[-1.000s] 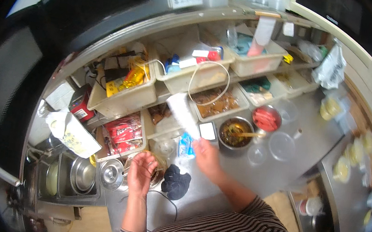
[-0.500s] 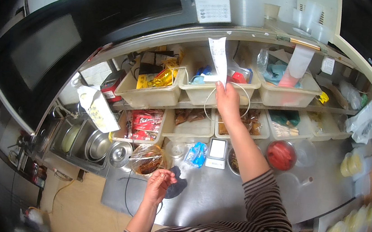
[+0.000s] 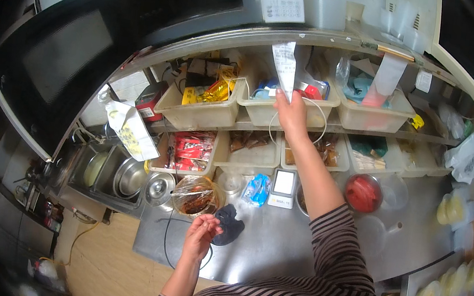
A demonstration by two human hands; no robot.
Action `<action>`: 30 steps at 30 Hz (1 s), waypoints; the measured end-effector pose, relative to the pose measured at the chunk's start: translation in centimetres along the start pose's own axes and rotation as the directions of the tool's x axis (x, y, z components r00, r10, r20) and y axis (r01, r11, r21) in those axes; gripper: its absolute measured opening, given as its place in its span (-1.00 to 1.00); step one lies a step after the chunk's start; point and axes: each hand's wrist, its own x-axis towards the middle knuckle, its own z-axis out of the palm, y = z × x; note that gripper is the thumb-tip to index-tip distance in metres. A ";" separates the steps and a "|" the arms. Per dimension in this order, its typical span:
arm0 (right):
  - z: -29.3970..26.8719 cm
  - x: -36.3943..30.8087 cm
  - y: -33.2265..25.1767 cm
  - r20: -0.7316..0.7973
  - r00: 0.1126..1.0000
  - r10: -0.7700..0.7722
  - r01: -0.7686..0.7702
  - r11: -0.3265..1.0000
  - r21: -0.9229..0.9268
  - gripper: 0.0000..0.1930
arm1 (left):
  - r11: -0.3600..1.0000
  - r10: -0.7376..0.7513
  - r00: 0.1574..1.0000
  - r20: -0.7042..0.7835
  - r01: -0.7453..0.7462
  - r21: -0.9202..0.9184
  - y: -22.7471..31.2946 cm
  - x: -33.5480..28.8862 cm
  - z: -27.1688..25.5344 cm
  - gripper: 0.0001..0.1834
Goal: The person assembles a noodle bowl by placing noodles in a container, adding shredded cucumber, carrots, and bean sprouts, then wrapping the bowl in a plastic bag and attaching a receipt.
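My right hand (image 3: 291, 114) reaches forward over the shelf and pinches the lower end of a printed paper receipt (image 3: 284, 66). The slip stands up in front of a cream bin (image 3: 286, 116) of packets, with a white cable loop (image 3: 325, 128) hanging beside the wrist. Low over the steel counter, my left hand (image 3: 198, 237) has its fingers curled together; whether anything small is in them I cannot make out. A crumpled black cloth-like piece (image 3: 229, 228) lies just right of that hand. Beyond it is a plastic-covered tub of dark brown food (image 3: 197, 199).
A small digital scale (image 3: 282, 188), a blue packet (image 3: 257, 189) and a bowl of red food (image 3: 363, 192) stand on the counter. Bins of sachets (image 3: 190, 152) line the back. At left are a sink (image 3: 108, 178) and a hanging white sheet (image 3: 132, 131); a microwave (image 3: 177, 3) sits above.
My right hand and the receipt have moved slightly forward, and the slip's print faces me more. The left hand keeps its curled pose. The whole view has shifted a little.
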 end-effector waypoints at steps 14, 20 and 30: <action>0.1 -0.9 2.3 -0.151 0.912 -0.382 0.342 0.909 -0.239 -0.49 | 0.998 -0.054 0.996 0.068 0.053 0.015 0.1 1.2 -2.0 -0.76; -0.5 -0.8 3.4 -0.126 0.921 -0.369 0.314 0.894 -0.319 -0.79 | 0.991 -0.126 0.992 0.025 0.124 0.053 -1.5 3.4 -1.0 -0.77; -5.1 -15.6 13.3 0.132 0.985 0.114 -0.046 0.900 -0.432 -0.69 | 0.648 -0.095 0.995 0.005 0.058 0.760 -14.2 15.6 -3.9 -0.29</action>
